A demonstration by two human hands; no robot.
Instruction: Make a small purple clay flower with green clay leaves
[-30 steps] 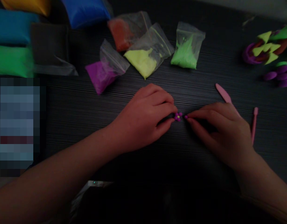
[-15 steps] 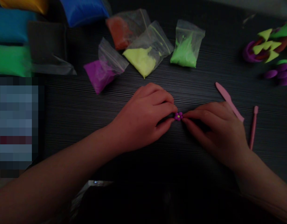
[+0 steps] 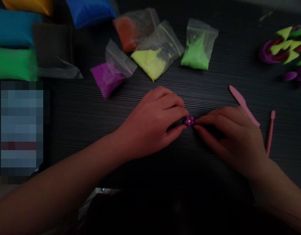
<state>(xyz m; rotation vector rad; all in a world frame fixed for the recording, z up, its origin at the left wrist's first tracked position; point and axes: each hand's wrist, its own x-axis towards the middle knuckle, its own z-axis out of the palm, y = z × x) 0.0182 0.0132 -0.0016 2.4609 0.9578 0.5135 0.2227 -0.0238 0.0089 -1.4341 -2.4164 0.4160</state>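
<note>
A tiny clay flower (image 3: 189,121), with purple ball petals round a yellow centre, sits low over the dark table between my hands. My left hand (image 3: 154,122) pinches its left side between thumb and forefinger, the other fingers curled above. From the right, my right hand (image 3: 234,138) has its thumb and forefinger tips close together at the flower's right edge, pinching at a petal. Just behind that hand lies a pink plastic knife (image 3: 243,105), partly covered by it. A thin pink modelling tool (image 3: 270,132) lies farther right.
Small zip bags of purple clay (image 3: 107,80), yellow clay (image 3: 150,62), orange-red clay (image 3: 127,34) and green clay (image 3: 196,57) lie beyond my hands. Larger clay packs, including a black one (image 3: 52,42), fill the back left. Clay pieces with yellow bows (image 3: 286,47) stand at the far right.
The whole view has shifted slightly, so things sit a little farther right. My right fingertips have eased slightly apart at the flower's edge; my left hand keeps its pinch.
</note>
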